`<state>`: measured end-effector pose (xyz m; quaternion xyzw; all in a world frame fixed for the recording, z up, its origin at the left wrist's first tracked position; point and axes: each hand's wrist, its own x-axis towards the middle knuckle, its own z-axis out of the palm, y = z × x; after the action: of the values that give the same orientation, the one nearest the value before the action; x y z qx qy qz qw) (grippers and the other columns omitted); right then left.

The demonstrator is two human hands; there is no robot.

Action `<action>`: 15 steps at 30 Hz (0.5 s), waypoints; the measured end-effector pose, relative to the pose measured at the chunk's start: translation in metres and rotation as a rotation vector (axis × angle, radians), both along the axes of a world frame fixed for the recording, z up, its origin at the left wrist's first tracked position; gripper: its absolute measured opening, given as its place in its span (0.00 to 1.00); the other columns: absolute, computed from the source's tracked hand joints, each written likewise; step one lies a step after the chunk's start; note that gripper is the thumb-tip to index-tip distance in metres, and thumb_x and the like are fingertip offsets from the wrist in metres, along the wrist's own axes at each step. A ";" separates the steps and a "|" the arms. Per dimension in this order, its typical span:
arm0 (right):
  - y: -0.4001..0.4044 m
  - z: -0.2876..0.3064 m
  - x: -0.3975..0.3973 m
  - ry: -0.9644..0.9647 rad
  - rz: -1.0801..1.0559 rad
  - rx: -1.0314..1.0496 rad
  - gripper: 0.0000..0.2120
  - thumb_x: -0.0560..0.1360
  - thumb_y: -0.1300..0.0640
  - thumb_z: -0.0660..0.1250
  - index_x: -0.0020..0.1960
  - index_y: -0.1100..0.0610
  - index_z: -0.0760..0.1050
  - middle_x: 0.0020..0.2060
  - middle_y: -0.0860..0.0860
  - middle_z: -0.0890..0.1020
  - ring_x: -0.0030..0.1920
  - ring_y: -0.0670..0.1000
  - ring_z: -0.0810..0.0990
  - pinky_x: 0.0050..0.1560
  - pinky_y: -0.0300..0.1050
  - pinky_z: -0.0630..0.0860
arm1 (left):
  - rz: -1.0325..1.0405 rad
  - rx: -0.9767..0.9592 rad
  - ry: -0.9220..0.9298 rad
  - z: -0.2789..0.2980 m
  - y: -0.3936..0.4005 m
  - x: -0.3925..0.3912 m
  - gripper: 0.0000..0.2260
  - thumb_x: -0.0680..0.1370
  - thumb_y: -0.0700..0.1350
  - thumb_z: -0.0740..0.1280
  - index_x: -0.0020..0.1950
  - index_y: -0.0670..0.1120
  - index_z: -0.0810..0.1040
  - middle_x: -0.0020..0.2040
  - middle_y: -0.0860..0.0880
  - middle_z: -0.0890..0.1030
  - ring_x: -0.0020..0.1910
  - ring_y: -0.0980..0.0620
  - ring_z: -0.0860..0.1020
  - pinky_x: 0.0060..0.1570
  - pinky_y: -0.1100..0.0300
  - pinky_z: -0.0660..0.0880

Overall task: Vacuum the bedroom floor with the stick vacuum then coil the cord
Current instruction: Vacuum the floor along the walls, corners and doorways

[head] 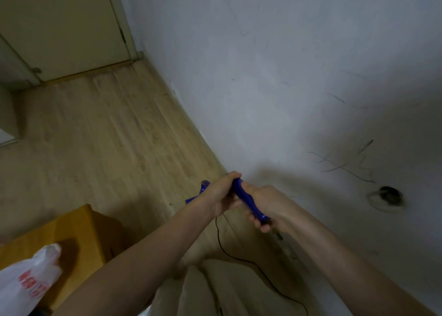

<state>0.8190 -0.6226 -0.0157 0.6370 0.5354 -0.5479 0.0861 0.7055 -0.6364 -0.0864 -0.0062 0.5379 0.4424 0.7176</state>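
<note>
fig.: head view, looking down at both forearms reaching fwd over a light wood-plank floor (100, 134) beside a scuffed white wall (287, 76). stick vacuum handle (244, 195), blue, sits low-centre of frame, just beside the floor/wall edge. its long axis runs diagonally: upper end toward upper-left (away from the person), lower end toward lower-right (toward the person). left hand (218, 193) grips the upper end, fingers curled over the top of the handle. right hand (265, 205) grips the lower part, fingers wrapped under it; the two hands are touching or nearly so. more blue parts of the vacuum (203, 187) show left of the left hand, w/ shape hard to read. the rest of the vacuum body and its floor head are hidden behind hands and arms. thin black cord (241, 259) drops below the hands, curves to lower right and is cut off at the bottom edge. lower left: cardboard box (71, 229), w/ a white plastic bag w/ red print (33, 275) in front, both cut off by the frame. upper left: pale door (59, 28). dark round mark on the wall (388, 195) at right, blurred; cannot tell what it is. frame overall soft and dim.
</note>
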 end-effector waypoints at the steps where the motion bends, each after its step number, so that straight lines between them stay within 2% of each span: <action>1: 0.002 -0.002 -0.002 0.000 0.002 0.007 0.25 0.81 0.39 0.54 0.47 0.61 0.75 0.28 0.53 0.76 0.23 0.50 0.72 0.23 0.39 0.68 | -0.006 -0.011 0.008 -0.001 0.003 -0.002 0.07 0.80 0.45 0.63 0.45 0.43 0.71 0.34 0.47 0.75 0.27 0.55 0.76 0.23 0.65 0.73; 6: 0.011 -0.015 -0.007 0.015 0.030 0.040 0.26 0.81 0.39 0.54 0.52 0.63 0.74 0.29 0.53 0.77 0.21 0.48 0.72 0.22 0.38 0.69 | 0.003 -0.039 0.008 -0.006 0.013 -0.011 0.06 0.79 0.44 0.64 0.48 0.42 0.71 0.39 0.46 0.76 0.36 0.52 0.76 0.25 0.65 0.75; 9: 0.019 -0.024 -0.007 0.047 0.058 0.032 0.27 0.81 0.40 0.52 0.53 0.64 0.74 0.28 0.53 0.77 0.21 0.49 0.72 0.21 0.38 0.69 | 0.067 -0.043 -0.016 -0.016 0.020 -0.014 0.10 0.78 0.44 0.67 0.55 0.41 0.71 0.44 0.45 0.76 0.40 0.51 0.76 0.26 0.63 0.76; 12: 0.028 -0.036 -0.005 0.069 0.100 0.019 0.28 0.82 0.40 0.51 0.54 0.64 0.73 0.28 0.54 0.76 0.20 0.48 0.71 0.21 0.36 0.68 | 0.165 -0.042 -0.023 -0.024 0.026 -0.011 0.08 0.78 0.42 0.67 0.54 0.40 0.73 0.45 0.44 0.75 0.40 0.50 0.76 0.27 0.61 0.77; 15: 0.033 -0.052 0.000 0.096 0.146 0.013 0.26 0.82 0.39 0.50 0.51 0.61 0.72 0.29 0.54 0.76 0.21 0.49 0.71 0.22 0.37 0.70 | 0.213 -0.052 0.043 -0.034 0.029 -0.003 0.07 0.78 0.40 0.65 0.54 0.39 0.73 0.42 0.44 0.77 0.39 0.49 0.76 0.33 0.57 0.77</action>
<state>0.8188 -0.5897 -0.0678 0.5698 0.5875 -0.5665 0.0961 0.7022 -0.6072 -0.1201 -0.0726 0.5607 0.5019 0.6545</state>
